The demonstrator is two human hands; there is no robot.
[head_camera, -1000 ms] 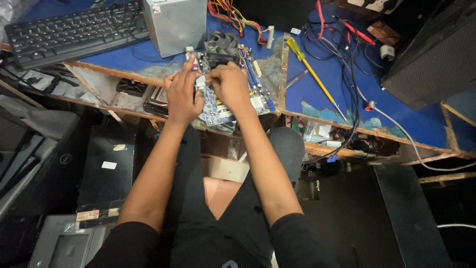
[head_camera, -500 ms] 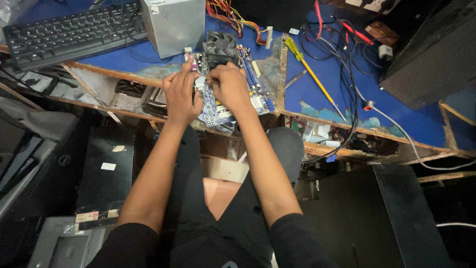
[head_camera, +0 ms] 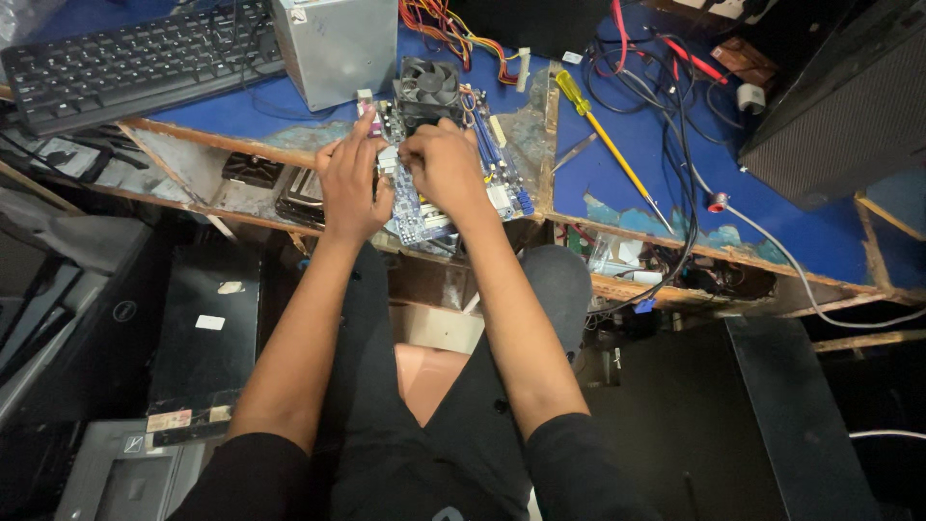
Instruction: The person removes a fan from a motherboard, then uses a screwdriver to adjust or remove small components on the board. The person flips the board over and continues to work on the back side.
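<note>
Blue motherboard (head_camera: 453, 198) — both hands (head_camera: 400, 174) still bunched, fingertips pinching something unseen beside the fan (head_camera: 427, 85) — scarcely shifted.

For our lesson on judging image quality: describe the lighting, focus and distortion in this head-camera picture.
Head view: the blue bench is brightly lit, the floor below dark; left hand, right hand and motherboard are sharp; the bench edges bow, wide-angle distortion.

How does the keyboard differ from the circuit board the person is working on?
The keyboard is black, long and untouched at the far left of the workbench; the circuit board is blue and lies at the bench's near edge under both hands. The board carries a black fan; the keyboard shows only rows of keys. Both lie flat on the blue top.
</note>
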